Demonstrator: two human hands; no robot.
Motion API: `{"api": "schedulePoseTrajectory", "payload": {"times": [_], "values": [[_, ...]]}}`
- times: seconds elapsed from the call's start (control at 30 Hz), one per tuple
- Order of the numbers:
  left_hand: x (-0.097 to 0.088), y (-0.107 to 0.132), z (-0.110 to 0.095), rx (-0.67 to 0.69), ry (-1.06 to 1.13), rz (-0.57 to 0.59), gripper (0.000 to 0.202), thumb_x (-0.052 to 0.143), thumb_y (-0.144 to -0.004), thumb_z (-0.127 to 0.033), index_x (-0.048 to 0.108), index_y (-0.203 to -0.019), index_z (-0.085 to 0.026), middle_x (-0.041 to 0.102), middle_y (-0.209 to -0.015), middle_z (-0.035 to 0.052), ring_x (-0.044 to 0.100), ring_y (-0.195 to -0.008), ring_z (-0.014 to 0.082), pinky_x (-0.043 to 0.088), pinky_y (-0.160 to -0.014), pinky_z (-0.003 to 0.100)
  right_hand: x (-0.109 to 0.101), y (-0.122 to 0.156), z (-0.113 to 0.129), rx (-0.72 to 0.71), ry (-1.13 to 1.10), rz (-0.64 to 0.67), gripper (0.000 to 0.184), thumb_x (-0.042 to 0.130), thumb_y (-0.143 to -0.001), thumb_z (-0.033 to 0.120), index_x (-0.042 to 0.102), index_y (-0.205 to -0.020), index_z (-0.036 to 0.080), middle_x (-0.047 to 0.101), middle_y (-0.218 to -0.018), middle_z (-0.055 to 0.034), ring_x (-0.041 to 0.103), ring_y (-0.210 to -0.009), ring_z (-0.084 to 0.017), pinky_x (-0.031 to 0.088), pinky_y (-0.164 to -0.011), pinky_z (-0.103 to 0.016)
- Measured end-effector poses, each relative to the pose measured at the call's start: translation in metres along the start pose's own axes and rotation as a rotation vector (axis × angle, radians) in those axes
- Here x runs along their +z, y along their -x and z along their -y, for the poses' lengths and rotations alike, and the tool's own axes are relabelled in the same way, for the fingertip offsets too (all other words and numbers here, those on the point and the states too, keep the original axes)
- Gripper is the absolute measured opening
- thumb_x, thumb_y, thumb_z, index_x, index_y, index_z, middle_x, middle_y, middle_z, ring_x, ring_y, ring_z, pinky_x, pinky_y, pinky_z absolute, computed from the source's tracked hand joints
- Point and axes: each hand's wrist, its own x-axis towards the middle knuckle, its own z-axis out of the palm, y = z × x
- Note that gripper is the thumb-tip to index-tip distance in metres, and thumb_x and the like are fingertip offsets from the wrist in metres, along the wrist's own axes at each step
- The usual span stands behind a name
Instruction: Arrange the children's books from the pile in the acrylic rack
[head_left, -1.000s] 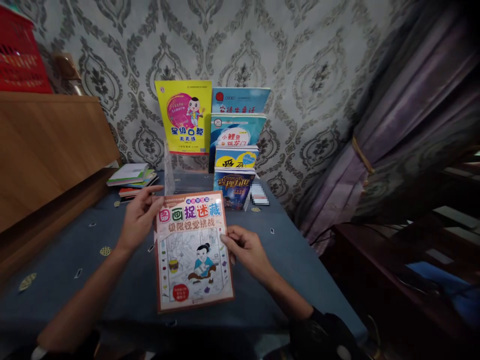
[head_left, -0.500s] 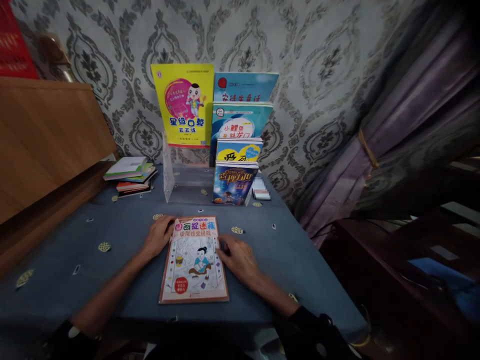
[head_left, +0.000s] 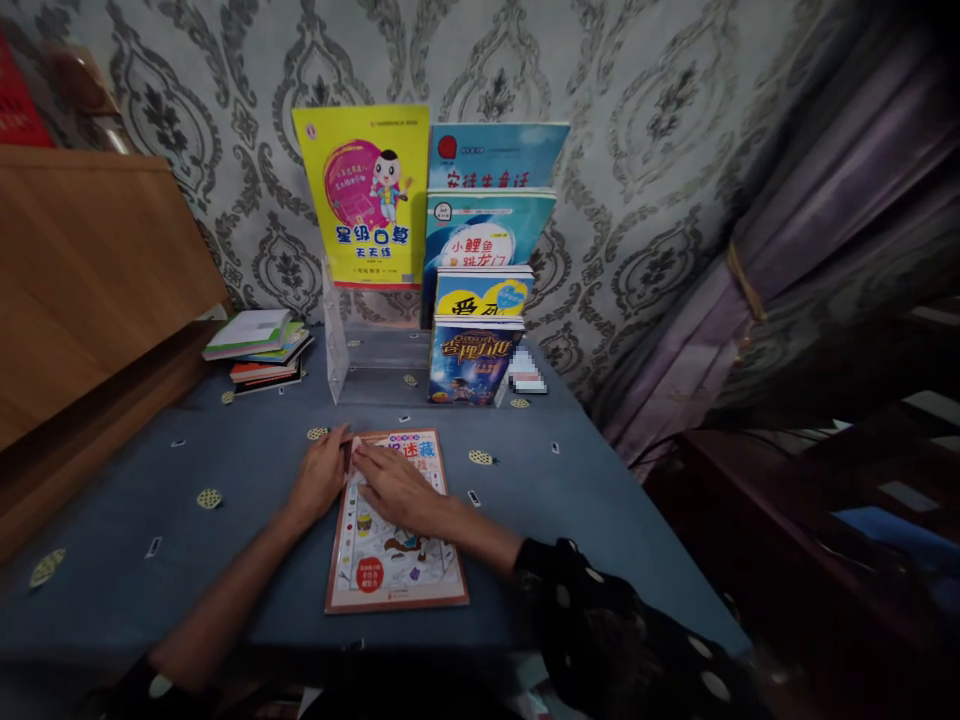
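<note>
A picture book (head_left: 441,585) with a reddish-brown border and a coloured drawing lies flat on the table before me. My left hand (head_left: 321,472) is at the book's upper left edge, its fingers closed on that edge. Across the upper part of the cover lies my right hand (head_left: 397,490), palm down, fingers stretched toward the top left corner. It hides part of the title and most of the drawn figure. The two hands' fingertips are close together.
Behind the book stands a clear acrylic rack (head_left: 335,345) holding a yellow workbook (head_left: 364,200) at left. Several books, a dark blue one (head_left: 469,365) in front, stand stepped at right. A book stack (head_left: 259,340) lies at left near a wooden panel (head_left: 105,280). A curtain (head_left: 705,300) hangs at right.
My right hand has moved from the book's right edge leftward onto its cover, near the top left. My left hand stays at the left edge. The view has shifted slightly.
</note>
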Motion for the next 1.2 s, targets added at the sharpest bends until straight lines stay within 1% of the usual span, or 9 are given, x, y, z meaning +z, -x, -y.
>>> {"api": "schedulePoseTrajectory", "payload": {"times": [0.1,0.2,0.47,0.57,0.67,0.83,1.0,1.1,1.2], "values": [[0.001,0.000,0.004,-0.060,0.049,0.000,0.049,0.035,-0.088,-0.010,0.044,-0.135,-0.017,0.068,-0.119,0.0108,0.059,-0.118,0.0232,0.046,-0.104,0.045,0.016,-0.021,-0.002,-0.035,0.040,-0.002,0.037,0.051,-0.095,0.025,0.054,-0.129,0.009,0.058,-0.134,-0.0189,0.049,-0.131,-0.027,0.038,-0.112,-0.044],[0.000,0.000,0.006,-0.091,0.060,0.006,0.048,0.035,-0.088,-0.010,0.044,-0.135,-0.015,0.068,-0.119,0.0126,0.060,-0.116,0.0240,0.047,-0.103,0.047,0.024,-0.030,-0.005,-0.043,0.054,-0.013,0.037,0.052,-0.095,0.026,0.055,-0.128,0.008,0.059,-0.132,-0.0189,0.050,-0.131,-0.026,0.036,-0.114,-0.043],[-0.001,-0.001,0.004,-0.069,0.058,0.013,0.047,0.037,-0.088,-0.010,0.045,-0.133,-0.015,0.068,-0.119,0.0124,0.059,-0.118,0.0246,0.045,-0.104,0.047,0.026,-0.022,-0.015,-0.008,0.005,-0.031,0.048,0.052,-0.096,0.033,0.049,-0.136,0.006,0.052,-0.141,-0.0220,0.044,-0.137,-0.028,0.035,-0.115,-0.046],[-0.002,0.000,0.002,-0.046,0.033,0.006,0.043,0.039,-0.087,-0.010,0.049,-0.129,-0.017,0.067,-0.119,0.0115,0.058,-0.118,0.0249,0.045,-0.104,0.047,0.023,-0.014,-0.022,0.035,0.002,-0.030,0.054,0.052,-0.096,0.037,0.045,-0.140,0.006,0.050,-0.144,-0.0223,0.042,-0.139,-0.029,0.033,-0.116,-0.047],[-0.002,0.001,0.001,-0.022,0.009,0.010,0.040,0.038,-0.088,-0.011,0.052,-0.125,-0.018,0.067,-0.119,0.0104,0.059,-0.117,0.0251,0.046,-0.104,0.047,0.017,-0.004,-0.031,0.090,-0.005,-0.014,0.054,0.051,-0.097,0.036,0.044,-0.142,0.007,0.047,-0.147,-0.0215,0.039,-0.140,-0.028,0.033,-0.117,-0.048],[-0.002,0.001,0.002,0.001,-0.016,0.024,0.039,0.037,-0.089,-0.012,0.053,-0.123,-0.019,0.067,-0.119,0.0101,0.059,-0.116,0.0258,0.044,-0.106,0.049,0.002,0.019,-0.046,0.177,-0.013,0.005,0.053,0.050,-0.097,0.034,0.046,-0.141,0.006,0.045,-0.148,-0.0224,0.037,-0.142,-0.029,0.031,-0.118,-0.049],[-0.003,0.000,0.001,0.002,-0.040,0.048,0.038,0.039,-0.088,-0.013,0.055,-0.122,-0.020,0.068,-0.119,0.0103,0.060,-0.115,0.0267,0.047,-0.103,0.048,-0.015,0.044,-0.060,0.244,-0.024,-0.013,0.048,0.049,-0.097,0.030,0.048,-0.141,0.012,0.045,-0.149,-0.0187,0.038,-0.142,-0.028,0.029,-0.118,-0.051],[-0.004,0.000,-0.001,0.013,-0.056,0.043,0.036,0.038,-0.090,-0.014,0.056,-0.121,-0.019,0.067,-0.119,0.0108,0.060,-0.115,0.0267,0.048,-0.101,0.047,-0.022,0.054,-0.067,0.289,-0.061,-0.020,0.048,0.049,-0.097,0.029,0.047,-0.142,0.013,0.044,-0.150,-0.0175,0.037,-0.142,-0.027,0.029,-0.117,-0.051],[-0.007,0.000,-0.004,0.023,-0.069,0.062,0.033,0.038,-0.093,-0.021,0.057,-0.120,-0.018,0.068,-0.117,0.0123,0.060,-0.114,0.0282,0.049,-0.099,0.047,-0.024,0.058,-0.075,0.296,-0.140,-0.034,0.049,0.048,-0.097,0.028,0.047,-0.142,0.011,0.046,-0.148,-0.0185,0.038,-0.142,-0.027,0.029,-0.117,-0.053]]}}
